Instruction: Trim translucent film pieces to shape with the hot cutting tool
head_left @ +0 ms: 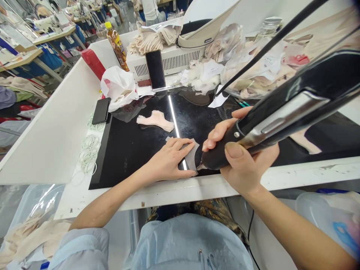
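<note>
My right hand (247, 161) is wrapped round a thick black corded handheld tool (270, 112) with a long silver lever on its side. The tool's thin metal tip points down-left and meets, or nearly meets, the edge of a small grey fabric piece (192, 154). I cannot tell whether they touch. My left hand (168, 159) lies palm down over that piece, thumb and forefinger spread on either side of its exposed part. Much of the fabric is hidden under the palm. Further back on the glossy black board (126, 157) lies a stack of pale pink cut fabric (157, 120).
A phone (155, 69) leans against a vented white box (180, 62). A dark flat case (101, 111) and green elastic loops (89, 153) lie at left. Bagged fabric pieces (258, 67) crowd the back right. Another pale piece (306, 142) lies right, partly behind the tool. A drink bottle (116, 45) stands behind.
</note>
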Demonstrator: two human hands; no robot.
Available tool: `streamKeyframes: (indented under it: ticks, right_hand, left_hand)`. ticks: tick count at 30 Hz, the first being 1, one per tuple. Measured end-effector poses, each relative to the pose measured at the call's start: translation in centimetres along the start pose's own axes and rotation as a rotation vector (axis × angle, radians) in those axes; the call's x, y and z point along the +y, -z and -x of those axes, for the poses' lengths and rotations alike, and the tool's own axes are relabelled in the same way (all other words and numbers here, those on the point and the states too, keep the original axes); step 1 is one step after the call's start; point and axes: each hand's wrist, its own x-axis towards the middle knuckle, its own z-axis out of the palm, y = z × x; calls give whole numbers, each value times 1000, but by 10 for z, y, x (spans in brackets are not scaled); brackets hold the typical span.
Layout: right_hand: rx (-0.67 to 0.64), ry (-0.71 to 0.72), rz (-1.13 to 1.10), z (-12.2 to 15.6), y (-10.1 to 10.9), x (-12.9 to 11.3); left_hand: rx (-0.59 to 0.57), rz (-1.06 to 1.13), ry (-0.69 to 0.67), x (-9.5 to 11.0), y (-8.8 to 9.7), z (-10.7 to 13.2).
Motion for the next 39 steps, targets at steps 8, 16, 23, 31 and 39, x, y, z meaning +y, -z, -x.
streamKeyframes:
  ticks: [8,16,23,31,39]
  right_hand:
    - [8,6,1,0,-2,1]
    - [9,-23,69,-3,8,-1]
    - [70,109,227,-23,29,0]
    - [138,219,285,-48,40,8]
    - [69,244,168,-51,6,20]
  left_hand:
    - [7,-1,0,0,-1,0]
    - [116,86,-38,-4,-3,2]
    - [205,93,-93,-5,-4,-1]
    - [169,97,-96,-3,-5,-3]
    - [211,63,-141,-22,-6,-15]
